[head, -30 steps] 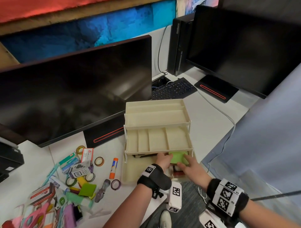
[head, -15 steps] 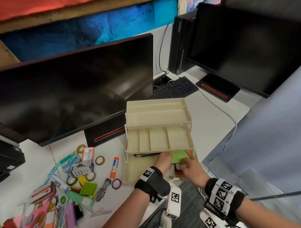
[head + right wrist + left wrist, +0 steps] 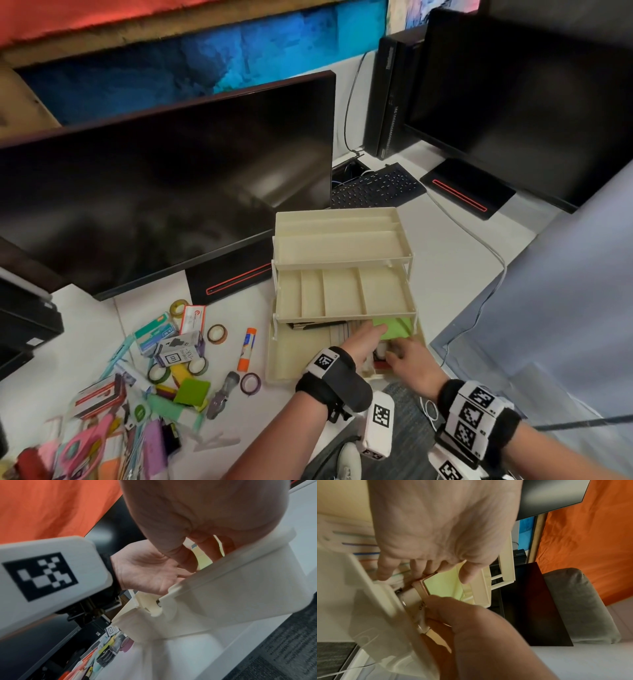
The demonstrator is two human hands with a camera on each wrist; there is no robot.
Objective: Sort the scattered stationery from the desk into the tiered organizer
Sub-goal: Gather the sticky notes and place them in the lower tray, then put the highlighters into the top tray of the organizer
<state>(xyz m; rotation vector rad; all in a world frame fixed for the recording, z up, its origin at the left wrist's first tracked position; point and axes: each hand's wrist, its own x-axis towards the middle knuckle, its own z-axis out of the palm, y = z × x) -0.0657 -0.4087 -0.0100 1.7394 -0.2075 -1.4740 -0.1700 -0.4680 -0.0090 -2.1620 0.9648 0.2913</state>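
The cream three-tier organizer (image 3: 342, 313) (image 3: 486, 588) (image 3: 240, 588) stands at the desk's middle. A green sticky-note pad (image 3: 394, 327) (image 3: 443, 585) sits at the right of the bottom tier, half under the middle tier. My left hand (image 3: 364, 337) (image 3: 441, 573) (image 3: 149, 572) pinches the pad, fingers on its edge and thumb across its face. Beside it, my right hand (image 3: 394, 358) (image 3: 433, 601) (image 3: 197, 555) reaches into the same tier with curled fingers. Its tips meet the pad's near corner and a white roll (image 3: 410, 595); its grip is hidden.
Loose stationery covers the desk to the left: a glue stick (image 3: 247, 348), tape rolls (image 3: 216, 333), another green pad (image 3: 191, 390), a staples box (image 3: 156, 334), pink scissors (image 3: 82, 445). A monitor (image 3: 164, 192) stands behind, a keyboard (image 3: 376, 186) and cable (image 3: 493, 274) to the right.
The green pad has slid a little deeper under the middle tier with my left hand. My right hand has drawn back slightly from the pad's top.
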